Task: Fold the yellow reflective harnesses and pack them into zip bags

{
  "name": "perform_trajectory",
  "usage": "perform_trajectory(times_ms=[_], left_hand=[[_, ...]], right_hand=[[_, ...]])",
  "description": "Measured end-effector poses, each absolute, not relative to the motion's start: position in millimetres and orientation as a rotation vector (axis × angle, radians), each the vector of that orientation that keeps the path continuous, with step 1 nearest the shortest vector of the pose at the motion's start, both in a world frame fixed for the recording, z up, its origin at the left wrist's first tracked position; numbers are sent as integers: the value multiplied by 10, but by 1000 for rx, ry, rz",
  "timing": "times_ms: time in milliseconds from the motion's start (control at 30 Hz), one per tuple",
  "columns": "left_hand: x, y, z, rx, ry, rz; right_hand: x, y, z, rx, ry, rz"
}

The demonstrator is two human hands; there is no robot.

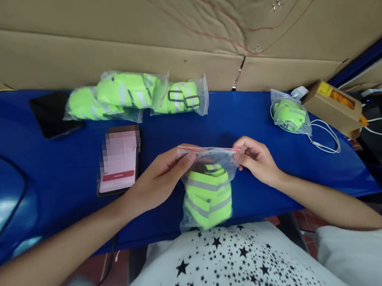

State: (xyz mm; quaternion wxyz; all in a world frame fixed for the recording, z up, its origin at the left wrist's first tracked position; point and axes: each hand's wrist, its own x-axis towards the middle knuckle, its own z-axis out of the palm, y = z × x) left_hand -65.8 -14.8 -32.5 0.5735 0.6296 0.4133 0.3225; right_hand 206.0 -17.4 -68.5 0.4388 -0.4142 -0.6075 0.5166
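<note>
A clear zip bag [233, 166] with a red seal line hangs between my two hands near the front edge of the blue table. Inside it lies a folded neon-yellow reflective strap [210, 198] with grey bands. My left hand [167, 173] pinches the bag's top left corner between thumb and fingers. At the top right corner, my right hand [256, 159] grips the bag the same way. The top edge is stretched nearly straight between them; I cannot tell whether the seal is closed.
Several bagged neon straps [127, 92] lie along the back. A lit phone [118, 162] is left of my left hand, with a dark phone [53, 114] behind it. Another bagged strap [289, 113], a white cable [328, 147] and a cardboard box [332, 105] sit at right. A cardboard wall [99, 48] borders the table.
</note>
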Motion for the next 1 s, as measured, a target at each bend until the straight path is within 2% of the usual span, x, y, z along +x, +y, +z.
perform_trajectory(times_ms=[500, 700, 1000], left_hand=[[-603, -197, -354, 1277, 909, 619], [-578, -224, -373, 1366, 897, 545], [-621, -159, -394, 1478, 799, 530]], right_hand=[[2045, -199, -598, -1044, -1673, 1199], [2041, -193, -607, -1033, -1715, 1268], [2063, -198, -636, -1054, -1883, 1162]])
